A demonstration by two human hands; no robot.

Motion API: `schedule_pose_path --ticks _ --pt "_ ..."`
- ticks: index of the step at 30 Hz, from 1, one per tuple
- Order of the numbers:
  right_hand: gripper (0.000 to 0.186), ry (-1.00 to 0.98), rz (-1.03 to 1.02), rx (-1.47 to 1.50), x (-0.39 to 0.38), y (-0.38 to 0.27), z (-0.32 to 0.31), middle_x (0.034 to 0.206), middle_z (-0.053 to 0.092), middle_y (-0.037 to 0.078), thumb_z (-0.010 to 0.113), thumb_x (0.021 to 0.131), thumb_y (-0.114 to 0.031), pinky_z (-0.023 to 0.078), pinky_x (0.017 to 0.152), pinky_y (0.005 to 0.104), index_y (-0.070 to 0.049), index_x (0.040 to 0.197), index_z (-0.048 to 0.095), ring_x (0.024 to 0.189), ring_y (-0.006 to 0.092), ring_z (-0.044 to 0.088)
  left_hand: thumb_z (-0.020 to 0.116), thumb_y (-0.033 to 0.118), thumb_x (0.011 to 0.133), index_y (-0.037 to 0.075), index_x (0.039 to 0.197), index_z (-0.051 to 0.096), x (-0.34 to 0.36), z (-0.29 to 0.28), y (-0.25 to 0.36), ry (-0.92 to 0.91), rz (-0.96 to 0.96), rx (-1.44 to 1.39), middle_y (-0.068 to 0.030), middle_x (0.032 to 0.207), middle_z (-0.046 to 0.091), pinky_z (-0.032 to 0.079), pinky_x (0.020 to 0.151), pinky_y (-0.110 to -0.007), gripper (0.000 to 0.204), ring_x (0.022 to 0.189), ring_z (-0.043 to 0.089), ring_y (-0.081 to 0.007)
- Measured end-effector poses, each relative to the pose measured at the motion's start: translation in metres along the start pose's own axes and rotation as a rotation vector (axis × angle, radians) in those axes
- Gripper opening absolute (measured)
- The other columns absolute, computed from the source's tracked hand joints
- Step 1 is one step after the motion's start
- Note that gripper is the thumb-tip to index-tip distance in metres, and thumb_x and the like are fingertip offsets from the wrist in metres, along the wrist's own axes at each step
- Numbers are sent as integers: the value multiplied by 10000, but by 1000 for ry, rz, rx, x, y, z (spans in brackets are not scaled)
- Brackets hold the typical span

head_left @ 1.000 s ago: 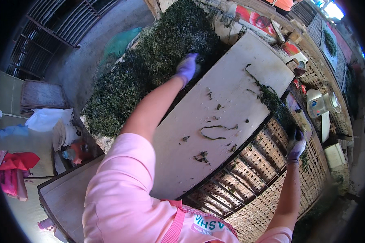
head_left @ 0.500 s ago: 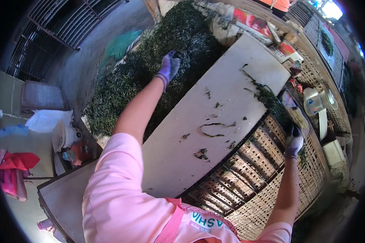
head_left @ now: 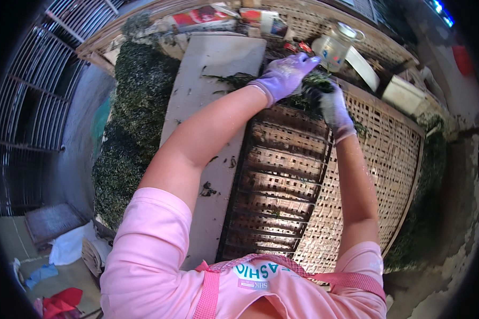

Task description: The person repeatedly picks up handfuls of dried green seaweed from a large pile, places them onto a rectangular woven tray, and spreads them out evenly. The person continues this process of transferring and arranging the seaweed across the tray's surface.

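My left hand (head_left: 290, 77), in a purple glove, reaches across the far end of a metal-barred rack (head_left: 274, 175). Its fingers are curled closed, and what they may hold is hidden. Close beside it on the right, my right hand (head_left: 335, 109), gloved and slightly blurred, is closed at the edge of a bunch of dark green seaweed-like strands (head_left: 318, 82). The strands lie between the two hands. More of them trail left onto a long pale board (head_left: 197, 111). Small dark scraps (head_left: 208, 189) are scattered on that board.
A large dark green heap (head_left: 135, 106) lies left of the board. Woven bamboo mats (head_left: 375, 165) spread at the right and under the rack. A clear lidded jar (head_left: 332, 50) and a pale box (head_left: 404, 93) stand beyond my hands. Metal railings (head_left: 32, 101) are at far left.
My left hand has moved right, from the dark green heap to beside my right hand at the strands. The view has turned and shifted to the right.
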State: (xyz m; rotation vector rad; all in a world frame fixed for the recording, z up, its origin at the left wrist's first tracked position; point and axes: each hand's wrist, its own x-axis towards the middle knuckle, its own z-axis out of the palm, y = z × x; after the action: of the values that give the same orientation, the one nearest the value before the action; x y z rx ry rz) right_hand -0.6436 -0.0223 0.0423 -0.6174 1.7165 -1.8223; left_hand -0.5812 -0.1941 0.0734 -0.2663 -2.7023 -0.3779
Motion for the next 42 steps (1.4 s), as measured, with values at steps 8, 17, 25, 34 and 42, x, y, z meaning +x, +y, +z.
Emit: schedule_pose_path --ticks 8,17,25,34,42 --pt "360 547 -119 -636 -39 10 -35 1209 621 143 663 774 -115 465 967 397 -73 1132 659 1126 320 583 435 229 939 192 1511 236 -79 19 -9 -273 -58 324 -82 1564 248 167 1158 -496 607 1429 238 -313" --pt "570 145 -289 -906 -41 21 18 1335 544 138 665 747 -135 366 1073 426 -131 1305 548 1266 329 471 528 292 929 196 1384 493 -125 8 -21 -59 -86 228 -84 1414 493 138 1152 -536 466 1391 334 -285" --pt "305 46 -583 -1020 -12 27 46 1130 668 141 644 817 -81 441 999 375 -99 1118 683 1114 326 596 671 208 848 136 1219 616 -156 -35 -81 390 -163 -18 -134 1246 581 400 1026 -439 382 1222 508 -281" --pt "593 -63 -507 -1155 -14 49 57 1371 539 100 655 685 -83 281 1128 417 -124 1274 603 1325 306 430 411 404 964 69 1146 628 -354 -10 -284 424 -1520 -236 -231 1159 630 417 991 -433 439 1123 594 -348" --pt "626 -35 -458 -1162 -18 49 47 1358 550 94 649 627 -99 276 1138 423 -130 1251 614 1315 302 442 409 217 955 77 1066 686 -281 -109 -246 422 -1083 -311 -104 862 674 500 714 -304 330 757 630 -183"
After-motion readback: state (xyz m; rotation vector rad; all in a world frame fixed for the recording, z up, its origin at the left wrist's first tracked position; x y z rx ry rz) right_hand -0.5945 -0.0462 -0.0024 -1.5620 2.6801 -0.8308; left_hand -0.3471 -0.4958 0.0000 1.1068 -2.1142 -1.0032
